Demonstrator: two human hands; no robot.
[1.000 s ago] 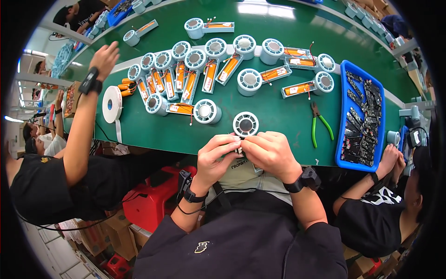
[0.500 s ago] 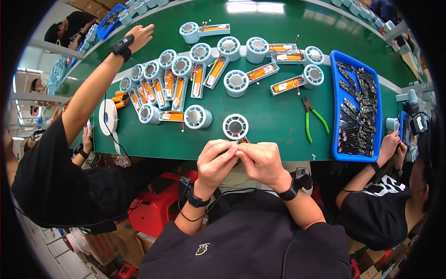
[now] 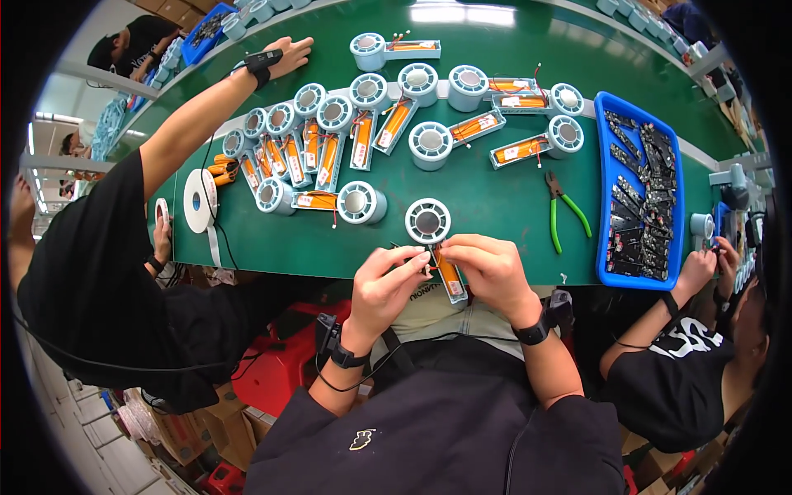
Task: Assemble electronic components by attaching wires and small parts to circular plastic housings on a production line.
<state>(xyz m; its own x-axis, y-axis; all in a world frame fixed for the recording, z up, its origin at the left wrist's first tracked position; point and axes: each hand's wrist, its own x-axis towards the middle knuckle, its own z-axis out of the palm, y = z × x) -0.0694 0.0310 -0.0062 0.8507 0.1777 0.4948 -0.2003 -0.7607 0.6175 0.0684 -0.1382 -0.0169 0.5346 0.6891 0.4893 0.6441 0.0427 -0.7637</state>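
In front of me lies a light-blue fan-like unit with a round slotted head [image 3: 428,221]. Its open handle points toward me and holds an orange battery [image 3: 450,276]. My left hand [image 3: 386,285] is closed in a pinch beside the handle, on thin wires with a small white connector [image 3: 426,269] at the fingertips. My right hand [image 3: 493,271] is closed too, thumb and forefinger pinching at the wires [image 3: 436,253] where handle meets head. Its fingers partly hide what they grip.
Several similar units [image 3: 360,203] spread across the green table [image 3: 495,223]. Green-handled cutters [image 3: 566,213] lie right, before a blue tray [image 3: 601,198] of circuit boards. A tape roll [image 3: 200,202] sits left. A co-worker's arm [image 3: 202,107] reaches over the left side; another person works at right.
My hands have moved apart, uncovering the handle and battery between them. The left fingers now show the connector. The co-worker's hand at left has moved right, and the whole view has shifted slightly.
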